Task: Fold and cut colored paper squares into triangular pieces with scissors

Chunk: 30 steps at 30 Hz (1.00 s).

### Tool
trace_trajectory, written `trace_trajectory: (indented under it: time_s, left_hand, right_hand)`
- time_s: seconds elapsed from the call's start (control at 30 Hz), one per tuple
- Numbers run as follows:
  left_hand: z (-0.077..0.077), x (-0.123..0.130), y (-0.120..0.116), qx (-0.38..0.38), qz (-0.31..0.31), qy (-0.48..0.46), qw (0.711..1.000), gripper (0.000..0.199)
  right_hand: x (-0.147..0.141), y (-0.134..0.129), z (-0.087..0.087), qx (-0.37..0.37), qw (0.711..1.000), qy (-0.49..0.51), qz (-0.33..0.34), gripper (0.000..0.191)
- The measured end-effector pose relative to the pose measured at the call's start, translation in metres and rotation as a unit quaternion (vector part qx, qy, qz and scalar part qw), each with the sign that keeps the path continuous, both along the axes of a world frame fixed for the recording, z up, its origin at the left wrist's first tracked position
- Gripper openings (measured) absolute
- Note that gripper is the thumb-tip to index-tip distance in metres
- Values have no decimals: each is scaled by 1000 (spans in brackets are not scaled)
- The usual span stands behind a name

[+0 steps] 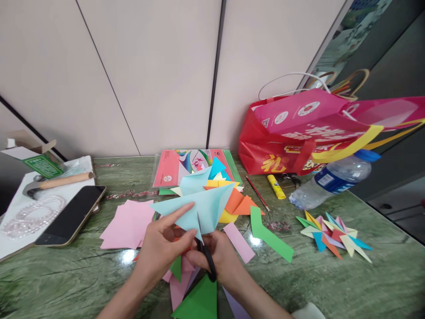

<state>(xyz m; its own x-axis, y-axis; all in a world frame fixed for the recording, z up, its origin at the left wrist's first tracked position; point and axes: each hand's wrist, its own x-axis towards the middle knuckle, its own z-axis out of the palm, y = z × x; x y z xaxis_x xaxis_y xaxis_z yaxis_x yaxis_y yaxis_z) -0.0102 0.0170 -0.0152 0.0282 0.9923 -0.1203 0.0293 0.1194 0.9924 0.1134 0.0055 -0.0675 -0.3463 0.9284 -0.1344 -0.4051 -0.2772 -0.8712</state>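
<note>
Pinching blue paper in left hand, gripping scissors in right hand; could miscut from unsupported flap beyond pinch.

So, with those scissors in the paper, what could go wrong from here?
The left grip has its thumb close to where the scissors cut, so a nick seems possible. Also, the blue paper is bent and its right side stands free of that grip, so it might shift and leave a crooked edge.
</note>
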Motion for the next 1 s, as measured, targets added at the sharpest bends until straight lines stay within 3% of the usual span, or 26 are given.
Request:
trace_trajectory:
  time_s: [0.6, 1.0]
  left_hand:
    - [0, -1, 0, 1, -3, 10, 1000, 55]
    - [0, -1, 0, 1, -5, 10, 1000, 55]
  right_hand:
    - [-1, 0, 2, -2, 1000, 8, -6, 28]
    - [0, -1, 3, -10, 999, -42, -3, 32]
